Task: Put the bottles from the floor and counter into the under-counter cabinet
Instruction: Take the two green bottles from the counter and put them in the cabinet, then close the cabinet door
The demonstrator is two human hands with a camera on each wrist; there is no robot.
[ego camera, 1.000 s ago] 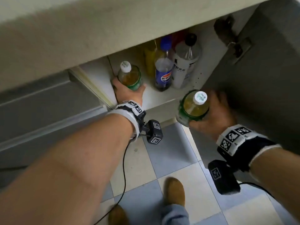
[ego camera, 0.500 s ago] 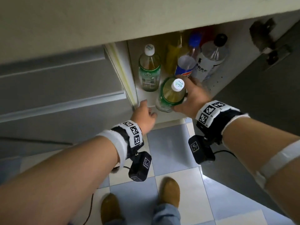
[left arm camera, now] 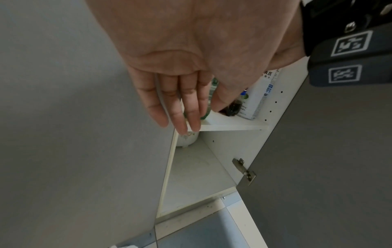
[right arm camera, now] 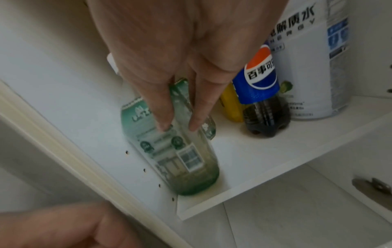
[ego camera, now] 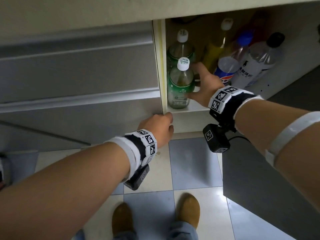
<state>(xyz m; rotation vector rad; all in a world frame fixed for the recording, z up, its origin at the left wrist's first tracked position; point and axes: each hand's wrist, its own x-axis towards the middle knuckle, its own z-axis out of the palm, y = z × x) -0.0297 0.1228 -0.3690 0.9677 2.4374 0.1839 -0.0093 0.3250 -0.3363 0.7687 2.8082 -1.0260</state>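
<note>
Gripping green bottle (ego camera: 180, 84) with right hand (ego camera: 206, 87); left hand (ego camera: 157, 130) fingers straight, relaxed

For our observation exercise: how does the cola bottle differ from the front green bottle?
Cola bottle: blue cap and label; front green bottle: white cap, green label. The cola bottle's liquid is dark, the green bottle's pale. The right hand holds only the green bottle. Both are on the shelf.

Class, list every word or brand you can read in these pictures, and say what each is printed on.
"百事可" on the blue-labelled dark cola bottle; the rest is out of sight.
"解质水" on the white-labelled large clear bottle; the start is hidden.
Front green-labelled clear bottle: print too blurred.
White caps: print too small.
</note>
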